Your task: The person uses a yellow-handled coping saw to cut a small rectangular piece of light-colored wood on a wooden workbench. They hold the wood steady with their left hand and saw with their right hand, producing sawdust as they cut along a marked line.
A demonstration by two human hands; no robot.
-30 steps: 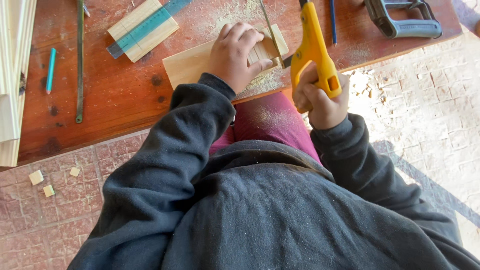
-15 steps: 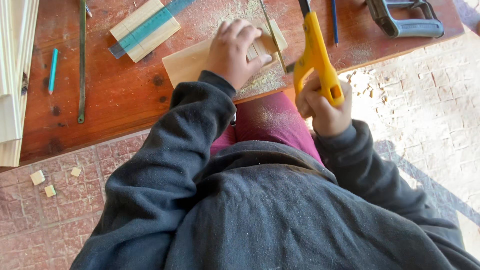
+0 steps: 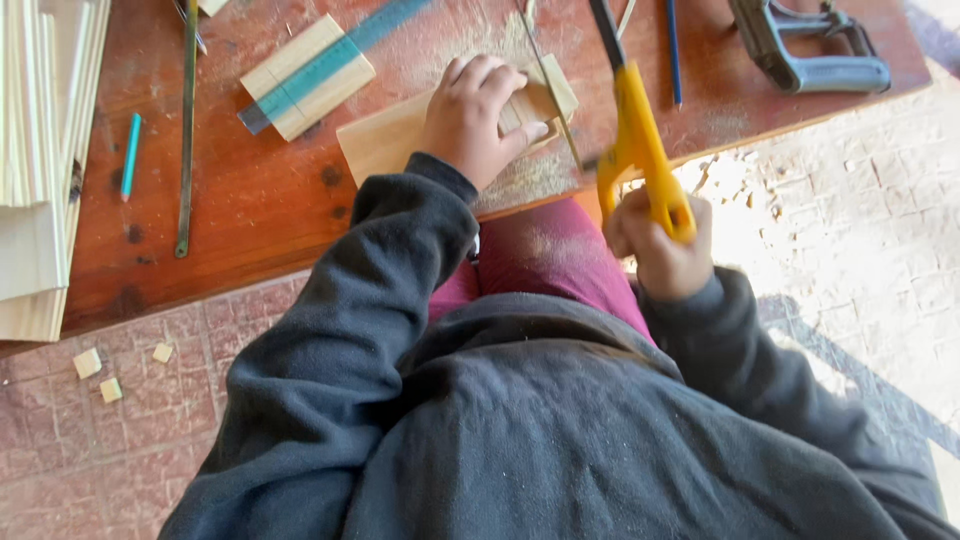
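Observation:
My left hand [image 3: 473,118] presses flat on a pale wood board [image 3: 385,145] that lies on the red-brown workbench [image 3: 260,205], near its front edge. Under my fingers a small wood block [image 3: 545,98] sits on the board. My right hand [image 3: 660,245] grips the yellow handle of a hand saw [image 3: 640,150], off the bench's front edge. The saw's dark blade runs up and away to the top of the view, just right of the block. Sawdust covers the bench around the board.
A stack of thin pale boards [image 3: 40,150] lies at the left. A wood block with a teal ruler [image 3: 305,65], a teal pencil [image 3: 130,155], a long metal blade [image 3: 187,120] and a grey tool [image 3: 810,50] lie on the bench. Small wood offcuts [image 3: 100,375] lie on the brick floor.
My right hand has drawn the yellow saw handle back toward my body, off the bench's edge. My left hand has stayed on the board.

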